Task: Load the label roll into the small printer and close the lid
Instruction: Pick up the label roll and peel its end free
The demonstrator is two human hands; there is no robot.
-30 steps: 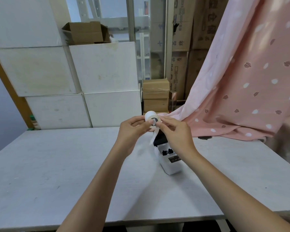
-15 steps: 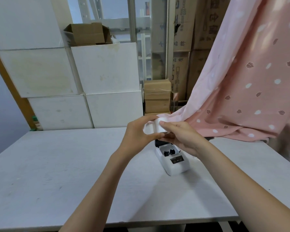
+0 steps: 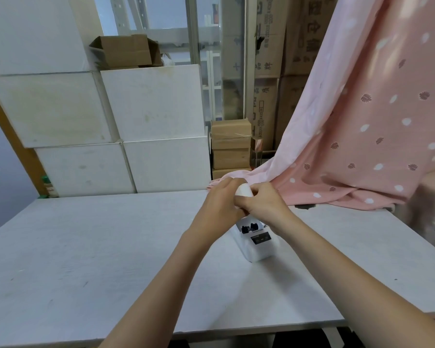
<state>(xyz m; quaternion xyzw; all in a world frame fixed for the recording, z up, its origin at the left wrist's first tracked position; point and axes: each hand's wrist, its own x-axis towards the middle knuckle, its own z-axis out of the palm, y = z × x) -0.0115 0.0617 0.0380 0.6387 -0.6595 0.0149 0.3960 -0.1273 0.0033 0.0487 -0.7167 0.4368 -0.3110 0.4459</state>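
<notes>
A small white printer [image 3: 258, 243] lies on the grey table [image 3: 86, 247], its near end with a dark display panel facing me. Both hands are over its far end and hide the compartment and lid. The white label roll [image 3: 244, 190] shows only as a rounded patch between the fingers. My left hand [image 3: 220, 204] wraps it from the left and my right hand [image 3: 263, 205] grips it from the right. Whether the roll sits inside the printer I cannot tell.
A pink patterned cloth [image 3: 362, 136] hangs at the right and spills onto the table's far edge just behind my hands. White boxes [image 3: 151, 126] and brown cartons [image 3: 230, 149] are stacked behind the table. The table's front edge runs below my forearms.
Both hands have carried the roll down from in front of me to the printer's far end. The roll's core and loose strip, seen earlier, are now hidden by my fingers.
</notes>
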